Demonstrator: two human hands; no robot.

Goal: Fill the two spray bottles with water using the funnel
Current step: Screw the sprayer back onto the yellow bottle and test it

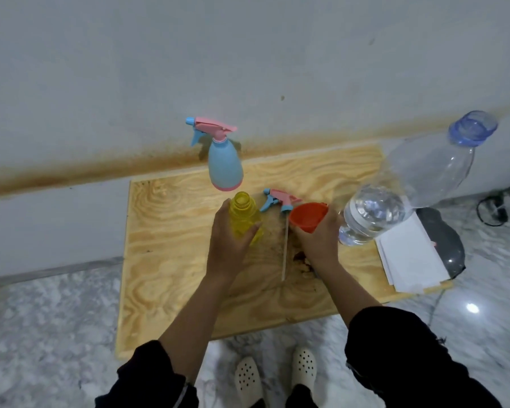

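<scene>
Head view: left hand (233,240) wraps round the open yellow bottle (245,213), upright at frame centre over the wooden board (174,231). Right hand (318,240) grips the orange funnel (308,216) by its cone, just right of the bottle, not yet in the neck. Loose spray head (280,200) lies between and behind them. Blue spray bottle (225,163) is capped, upper centre. Blue-topped water bottle (395,184), part full, stands at right. Likely handling: yellow bottle is light, thin and tippy, so hold mid-body. Funnel is stiff and light. Water bottle is heavy, smooth and flexes, so grab its waist.
</scene>
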